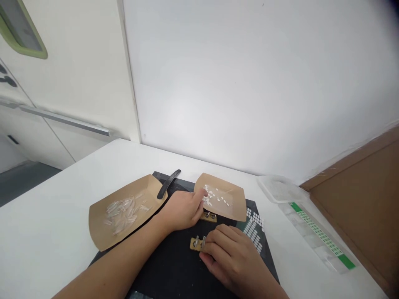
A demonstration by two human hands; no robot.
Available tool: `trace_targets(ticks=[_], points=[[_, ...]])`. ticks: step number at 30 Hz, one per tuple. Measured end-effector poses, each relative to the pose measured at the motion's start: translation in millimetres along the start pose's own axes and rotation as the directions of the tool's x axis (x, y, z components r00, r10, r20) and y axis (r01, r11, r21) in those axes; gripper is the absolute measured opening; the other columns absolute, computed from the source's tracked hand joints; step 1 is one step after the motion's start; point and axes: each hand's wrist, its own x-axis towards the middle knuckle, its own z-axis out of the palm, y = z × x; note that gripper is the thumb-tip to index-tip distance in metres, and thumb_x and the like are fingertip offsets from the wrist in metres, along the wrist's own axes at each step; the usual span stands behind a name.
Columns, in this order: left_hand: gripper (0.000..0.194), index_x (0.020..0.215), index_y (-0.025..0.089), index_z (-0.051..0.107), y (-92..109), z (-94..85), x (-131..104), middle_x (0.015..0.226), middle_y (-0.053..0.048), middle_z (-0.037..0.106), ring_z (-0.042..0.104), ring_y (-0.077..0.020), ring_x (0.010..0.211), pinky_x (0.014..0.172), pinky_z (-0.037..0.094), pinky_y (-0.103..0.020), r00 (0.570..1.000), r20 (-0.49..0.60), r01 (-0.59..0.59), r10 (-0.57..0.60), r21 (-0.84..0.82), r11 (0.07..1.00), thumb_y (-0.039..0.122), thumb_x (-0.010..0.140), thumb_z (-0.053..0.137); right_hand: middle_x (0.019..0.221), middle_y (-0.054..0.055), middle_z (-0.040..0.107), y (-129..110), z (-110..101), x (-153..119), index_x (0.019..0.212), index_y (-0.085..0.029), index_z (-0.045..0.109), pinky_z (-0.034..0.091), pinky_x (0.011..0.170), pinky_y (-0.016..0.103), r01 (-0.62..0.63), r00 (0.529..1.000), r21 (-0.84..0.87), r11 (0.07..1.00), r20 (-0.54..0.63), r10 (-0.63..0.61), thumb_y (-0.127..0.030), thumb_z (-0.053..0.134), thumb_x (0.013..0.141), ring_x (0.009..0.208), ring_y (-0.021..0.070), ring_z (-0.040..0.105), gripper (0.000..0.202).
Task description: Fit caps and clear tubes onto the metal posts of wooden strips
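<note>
The left hand [184, 209] reaches into a tray [238, 211]; the right hand [230, 254] touches a tan block [192, 245].

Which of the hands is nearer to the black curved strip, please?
Left. The left hand lies just below the black curved strip in the picture; the right hand is farther away, to its lower right.

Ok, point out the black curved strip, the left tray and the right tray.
Black curved strip [168, 184], head view: its middle.
Left tray [150, 187], head view: bare upper right end.
Right tray [239, 201], head view: bare right-hand side.
</note>
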Motion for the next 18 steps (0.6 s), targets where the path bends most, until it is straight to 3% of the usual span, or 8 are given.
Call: trace_targets(ticks=[8, 11, 15, 18], points=[[0.028, 0.130, 0.015, 0.051, 0, -1.0, 0, 0.083, -0.007, 0.077, 0.077, -0.0264, 0.072, 0.065, 0.057, -0.032, 1.000, 0.031, 0.005, -0.005, -0.015, 1.000, 0.024, 0.105, 0.045, 0.088, 0.002, 0.072, 4, -3, 1, 0.089, -0.021, 0.066, 0.048, 0.066, 0.032, -0.009, 0.995, 0.185, 0.983, -0.100, 0.028, -0.019, 0.073, 0.098, 0.077, 0.0180, 0.062, 0.011], [0.025, 0.127, 0.016, 0.053, -2, -0.5, 1, 0.083, -0.007, 0.077, 0.076, -0.0272, 0.071, 0.064, 0.057, -0.033, 0.999, 0.045, 0.016, -0.014, -0.030, 0.999, 0.021, 0.104, 0.046, 0.086, 0.002, 0.073, 4, -4, 2, 0.097, -0.022, 0.071, 0.050, 0.067, 0.031, -0.009, 0.984, 0.261, 0.965, -0.170, 0.056, -0.024, 0.075, 0.099, 0.075, 0.0171, 0.063, 0.005], [0.045, 0.141, 0.016, 0.049, -3, 3.6, 3, 0.097, -0.008, 0.079, 0.077, -0.0290, 0.079, 0.067, 0.060, -0.037, 0.998, 0.034, 0.049, -0.047, -0.063, 0.997, 0.013, 0.096, 0.056, 0.086, 0.001, 0.077, 1, -10, 12, 0.107, -0.021, 0.072, 0.054, 0.070, 0.028, 0.014, 0.961, 0.388, 0.921, -0.261, 0.096, -0.022, 0.072, 0.102, 0.076, 0.0155, 0.068, 0.006], [0.049, 0.144, 0.016, 0.052, 1, 10.3, 1, 0.106, -0.009, 0.077, 0.076, -0.0264, 0.085, 0.073, 0.063, -0.039, 0.995, -0.001, 0.095, -0.096, -0.101, 0.990, 0.019, 0.097, 0.066, 0.090, 0.001, 0.078, -4, -23, 35, 0.111, -0.022, 0.072, 0.056, 0.075, 0.027, 0.023, 0.964, 0.420, 0.907, -0.248, 0.091, -0.016, 0.062, 0.106, 0.079, 0.0145, 0.070, 0.014]])
